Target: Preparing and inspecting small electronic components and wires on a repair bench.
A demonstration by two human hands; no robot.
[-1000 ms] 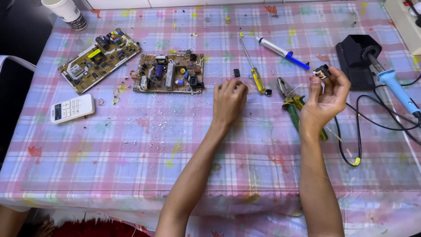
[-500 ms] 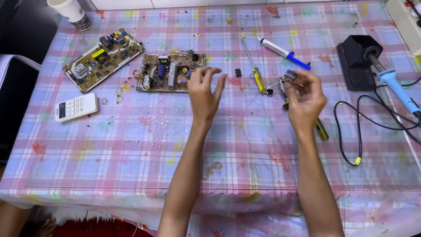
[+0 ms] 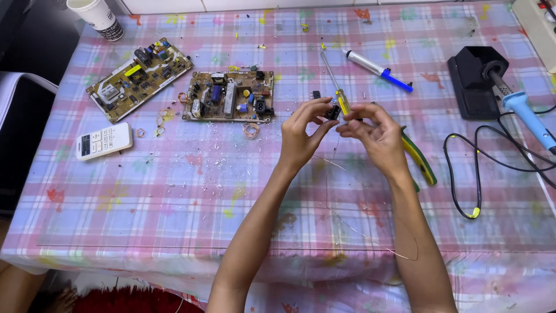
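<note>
black, small electronic part (image 3: 332, 112) sits pinched between the fingertips of the left hand (image 3: 301, 134) and the right hand (image 3: 373, 134), raised above the pink plaid tablecloth (image 3: 174, 191). just behind lie a yellow-handled screwdriver (image 3: 336, 87) and a brown circuit board (image 3: 229, 97); green-handled pliers (image 3: 420, 159) lie beside the right wrist.

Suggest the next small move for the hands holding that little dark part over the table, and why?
Probably keep drawing the thin wire off the small dark component. The left hand and right hand pinch it together above the tablecloth, and a fine strand trails down from it toward the table edge, so it looks only partly unwound.
</note>
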